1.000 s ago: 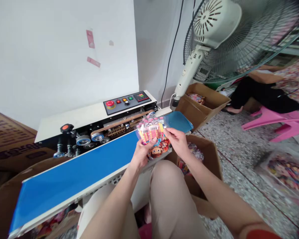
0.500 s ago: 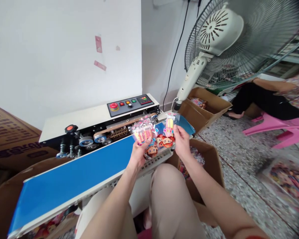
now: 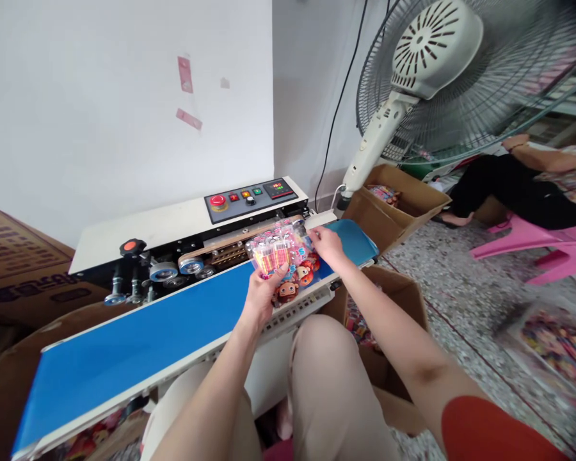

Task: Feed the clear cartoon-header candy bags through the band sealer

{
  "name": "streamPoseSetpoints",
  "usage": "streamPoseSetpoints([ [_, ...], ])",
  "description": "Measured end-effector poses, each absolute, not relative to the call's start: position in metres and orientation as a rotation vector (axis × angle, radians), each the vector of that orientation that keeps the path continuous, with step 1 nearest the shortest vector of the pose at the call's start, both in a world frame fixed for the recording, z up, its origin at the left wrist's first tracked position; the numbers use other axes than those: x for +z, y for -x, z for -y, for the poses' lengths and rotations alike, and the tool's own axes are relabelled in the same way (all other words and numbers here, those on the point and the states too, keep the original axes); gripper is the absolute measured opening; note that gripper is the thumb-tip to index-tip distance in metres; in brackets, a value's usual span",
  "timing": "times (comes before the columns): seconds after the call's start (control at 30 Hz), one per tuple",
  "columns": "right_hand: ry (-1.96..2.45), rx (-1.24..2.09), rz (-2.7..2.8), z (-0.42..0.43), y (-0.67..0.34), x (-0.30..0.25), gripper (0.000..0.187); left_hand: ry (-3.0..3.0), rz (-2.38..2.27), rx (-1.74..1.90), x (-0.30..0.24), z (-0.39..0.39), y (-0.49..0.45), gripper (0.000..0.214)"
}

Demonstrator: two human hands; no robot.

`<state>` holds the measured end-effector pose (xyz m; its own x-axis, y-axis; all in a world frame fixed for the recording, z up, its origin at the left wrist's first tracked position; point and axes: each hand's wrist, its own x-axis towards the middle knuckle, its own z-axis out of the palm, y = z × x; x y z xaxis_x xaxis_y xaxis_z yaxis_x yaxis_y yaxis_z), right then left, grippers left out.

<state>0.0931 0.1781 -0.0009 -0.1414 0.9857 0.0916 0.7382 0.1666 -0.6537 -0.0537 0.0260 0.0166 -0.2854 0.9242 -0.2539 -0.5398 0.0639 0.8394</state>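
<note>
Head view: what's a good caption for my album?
Left hand holds printed plastic packets over a blue conveyor belt, right hand at their edge.

Got a bare left hand (image 3: 263, 293) gripping just below mid-frame, thumb on top. Got a bare right hand (image 3: 327, 246) a bit higher and further right, kinda bent at the fingers. Also got a bare left forearm (image 3: 216, 384) slanting up from bottom centre, plus a bare right forearm (image 3: 388, 320) angled in from a red cloth sleeve (image 3: 489, 426), lower right.
</note>
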Motion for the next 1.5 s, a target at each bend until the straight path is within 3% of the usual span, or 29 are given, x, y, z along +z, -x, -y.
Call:
streamPoseSetpoints([
  [0.13,1.184,1.148,1.680,-0.135,-0.088,0.012,0.047,-0.466,-1.093,1.530,0.017,-0.026,0.052,0.044],
  [0.23,0.936,1.379,1.540,-0.109,-0.085,0.012,0.039,-0.470,-1.057,1.514,0.016,-0.026,0.050,0.044],
  [0.4,1.096,1.134,1.287,-0.135,-0.106,-0.012,0.040,-0.346,-1.111,1.526,0.013,-0.026,0.049,0.050],
  [0.57,1.583,0.790,1.701,-0.193,-0.129,-0.030,0.039,-0.270,-1.090,1.519,0.016,-0.028,0.051,0.048],
  [0.7,1.612,0.694,1.892,-0.190,-0.111,-0.020,0.025,-0.220,-1.084,1.521,0.019,-0.030,0.051,0.043],
  [0.77,1.542,0.602,1.860,-0.170,-0.100,-0.012,0.028,-0.237,-1.070,1.517,0.019,-0.030,0.050,0.042],
  [0.87,1.267,0.791,1.744,-0.131,-0.086,0.000,0.039,-0.332,-1.044,1.534,0.016,-0.030,0.049,0.043],
  [0.97,1.046,1.070,1.637,-0.099,-0.076,0.009,0.035,-0.389,-1.030,1.579,0.014,-0.029,0.046,0.047],
  [1.13,1.065,1.109,1.336,-0.096,-0.077,0.004,0.032,-0.368,-1.031,1.593,0.012,-0.030,0.043,0.051],
  [1.37,1.518,0.579,1.480,-0.175,-0.124,-0.024,0.029,-0.360,-1.084,1.565,0.005,-0.030,0.048,0.047],
  [1.5,1.678,0.488,1.816,-0.198,-0.117,-0.021,0.024,-0.433,-1.080,1.594,0.007,-0.030,0.046,0.050],
])
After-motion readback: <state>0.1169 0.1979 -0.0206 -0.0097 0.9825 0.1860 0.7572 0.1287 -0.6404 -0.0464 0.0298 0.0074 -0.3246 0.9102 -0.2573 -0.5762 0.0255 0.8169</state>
